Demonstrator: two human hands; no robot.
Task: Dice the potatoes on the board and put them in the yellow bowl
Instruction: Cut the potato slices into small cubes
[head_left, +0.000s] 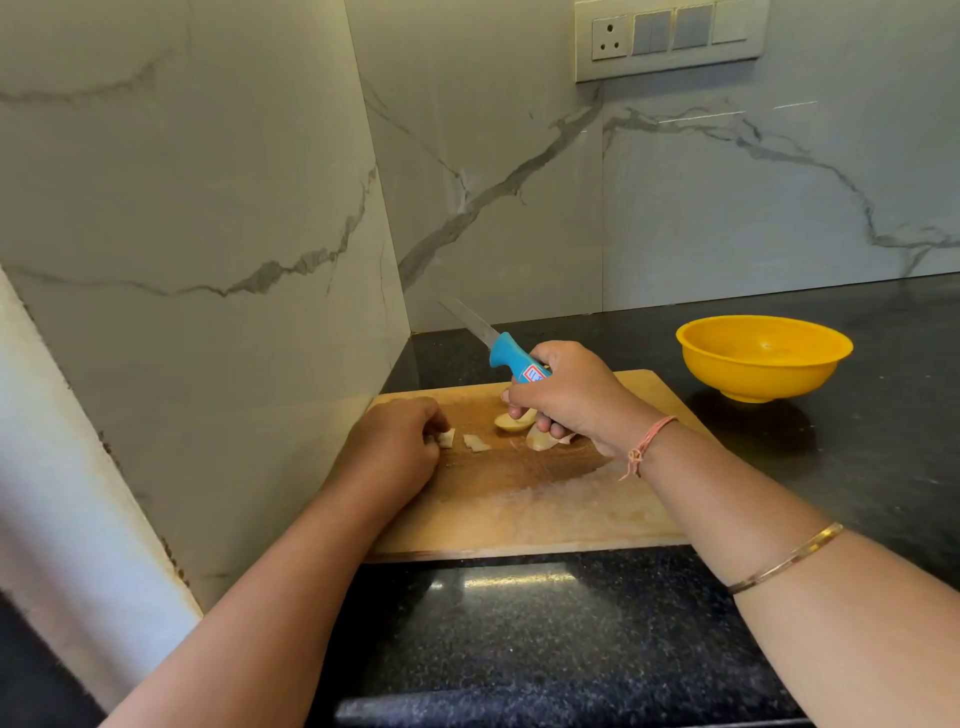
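The blue-handled knife (511, 356) is being gripped in the right hand (566, 395), blade pointing to 10 o'clock, clear of the cutting board (519, 509). A small potato piece (445, 438) is being pinched by the left hand (400, 441). The potato halves (514, 420) are being left at its 3 o'clock, under the right hand. The yellow bowl (763, 356) is at 2 o'clock, nearer the right hand.

The work area sits in a corner formed by two walls clad in white marble-look panels with grey veins: the left wall (182, 208) and the back wall (727, 197). A switch plate (670, 39) is mounted high on the back wall, with one socket (609, 37) at its left end. The countertop (883, 441) is polished black speckled stone and reflects a bright patch of light near its front edge.
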